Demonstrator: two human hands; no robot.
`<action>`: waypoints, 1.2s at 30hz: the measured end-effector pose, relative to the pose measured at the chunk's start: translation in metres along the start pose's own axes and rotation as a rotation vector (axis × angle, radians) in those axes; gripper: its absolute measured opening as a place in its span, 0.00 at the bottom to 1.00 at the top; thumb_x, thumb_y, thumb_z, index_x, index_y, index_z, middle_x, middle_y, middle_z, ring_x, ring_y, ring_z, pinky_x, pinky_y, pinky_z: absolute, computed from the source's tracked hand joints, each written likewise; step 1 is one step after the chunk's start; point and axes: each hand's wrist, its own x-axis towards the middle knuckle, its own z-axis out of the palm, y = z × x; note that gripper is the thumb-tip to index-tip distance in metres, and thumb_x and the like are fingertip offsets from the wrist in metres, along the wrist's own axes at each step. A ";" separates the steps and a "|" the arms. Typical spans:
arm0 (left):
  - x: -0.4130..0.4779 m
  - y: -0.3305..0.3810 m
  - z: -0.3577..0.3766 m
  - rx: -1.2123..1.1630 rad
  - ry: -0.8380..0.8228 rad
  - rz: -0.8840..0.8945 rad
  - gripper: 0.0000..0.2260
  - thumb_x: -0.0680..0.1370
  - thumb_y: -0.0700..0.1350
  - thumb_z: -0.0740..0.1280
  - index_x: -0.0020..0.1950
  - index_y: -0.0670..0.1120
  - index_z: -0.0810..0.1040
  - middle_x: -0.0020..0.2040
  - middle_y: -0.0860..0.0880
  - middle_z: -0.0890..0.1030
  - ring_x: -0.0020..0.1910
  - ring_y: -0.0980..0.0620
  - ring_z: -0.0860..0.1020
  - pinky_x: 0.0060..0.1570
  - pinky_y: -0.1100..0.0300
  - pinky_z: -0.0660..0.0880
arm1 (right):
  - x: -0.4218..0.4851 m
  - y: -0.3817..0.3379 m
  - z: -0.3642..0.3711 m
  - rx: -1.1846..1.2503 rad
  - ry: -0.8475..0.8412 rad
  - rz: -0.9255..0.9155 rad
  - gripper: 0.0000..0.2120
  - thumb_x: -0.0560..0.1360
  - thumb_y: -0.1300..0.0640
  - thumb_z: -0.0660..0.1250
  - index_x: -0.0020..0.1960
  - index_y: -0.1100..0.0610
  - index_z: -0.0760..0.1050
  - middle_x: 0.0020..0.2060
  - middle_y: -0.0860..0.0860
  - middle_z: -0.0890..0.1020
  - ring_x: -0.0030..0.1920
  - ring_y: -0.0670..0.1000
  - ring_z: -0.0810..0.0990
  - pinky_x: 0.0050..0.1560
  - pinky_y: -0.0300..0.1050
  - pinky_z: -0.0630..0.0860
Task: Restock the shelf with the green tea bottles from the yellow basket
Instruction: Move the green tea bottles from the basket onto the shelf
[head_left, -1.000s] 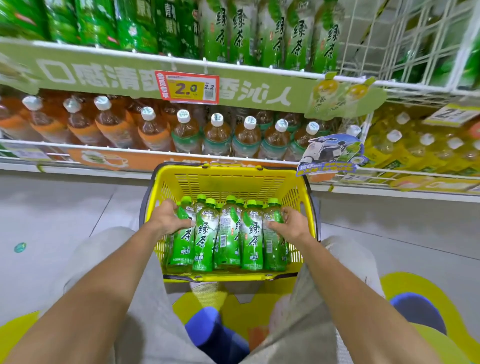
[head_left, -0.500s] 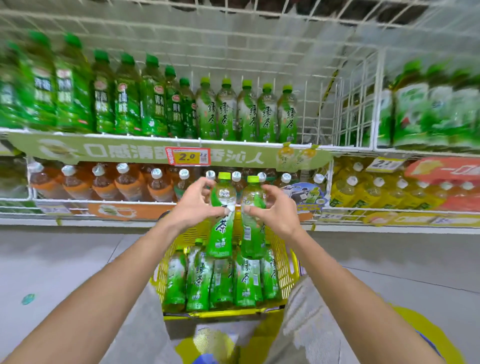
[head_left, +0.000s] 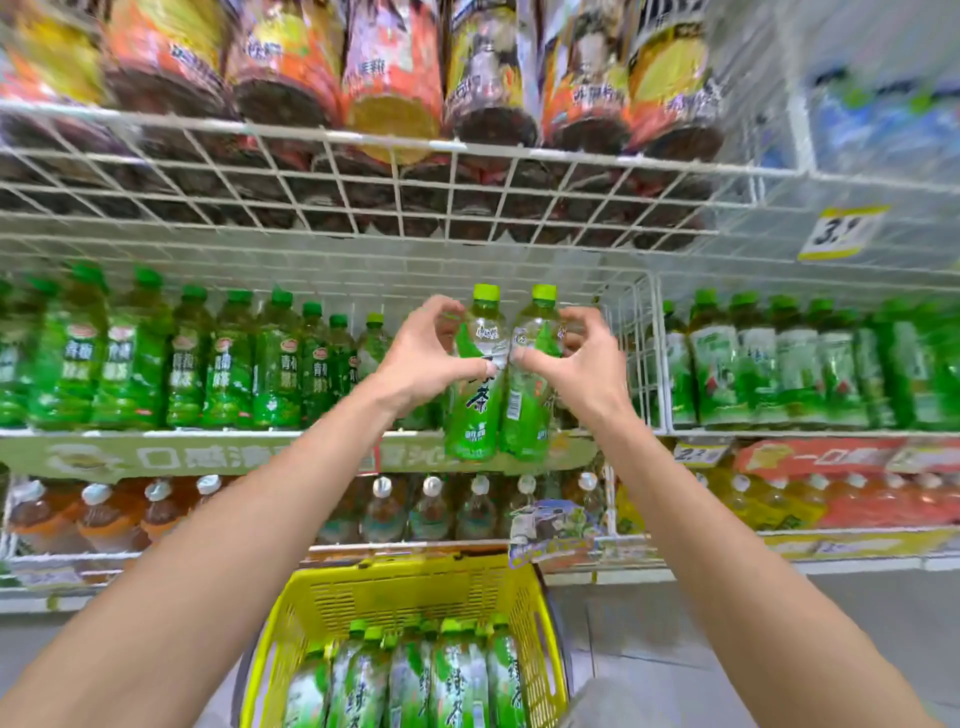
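Observation:
My left hand (head_left: 423, 358) grips one green tea bottle (head_left: 475, 410) near its neck, and my right hand (head_left: 584, 364) grips a second green tea bottle (head_left: 527, 410) beside it. Both bottles stand upright, side by side, raised in front of the green tea shelf (head_left: 218, 434), level with the row of green bottles (head_left: 228, 364) standing there. Below, the yellow basket (head_left: 395, 592) holds several more green tea bottles (head_left: 415, 675) lying close together.
A white wire divider (head_left: 631, 353) stands just right of the held bottles, with more green bottles beyond it. Overhead is a wire shelf (head_left: 363, 192) of dark drink bottles. Brown tea bottles (head_left: 104, 509) fill the shelf below. Grey floor lies around the basket.
Both hands lifted a bottle each out of the basket and raised them from the lower shelf's height up to the green tea shelf. The view tilted upward with them.

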 end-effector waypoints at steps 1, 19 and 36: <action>0.010 0.006 0.004 -0.007 0.002 0.013 0.36 0.62 0.47 0.85 0.66 0.47 0.74 0.58 0.51 0.80 0.57 0.53 0.79 0.59 0.59 0.75 | 0.008 -0.001 -0.004 -0.006 0.018 -0.001 0.36 0.64 0.46 0.84 0.67 0.52 0.72 0.54 0.46 0.81 0.54 0.47 0.80 0.59 0.48 0.78; 0.073 -0.014 0.068 -0.123 -0.081 -0.136 0.32 0.67 0.50 0.82 0.66 0.51 0.71 0.53 0.52 0.78 0.48 0.56 0.78 0.43 0.63 0.77 | 0.080 0.062 -0.039 -0.069 -0.322 0.065 0.40 0.68 0.42 0.81 0.74 0.43 0.67 0.68 0.44 0.73 0.69 0.49 0.72 0.68 0.57 0.75; 0.132 -0.037 0.195 -0.127 0.065 -0.253 0.28 0.64 0.49 0.83 0.61 0.46 0.78 0.53 0.50 0.83 0.51 0.50 0.82 0.52 0.55 0.79 | 0.125 0.133 -0.044 -0.479 -0.139 0.001 0.38 0.72 0.48 0.79 0.75 0.55 0.66 0.59 0.54 0.83 0.52 0.54 0.83 0.47 0.40 0.74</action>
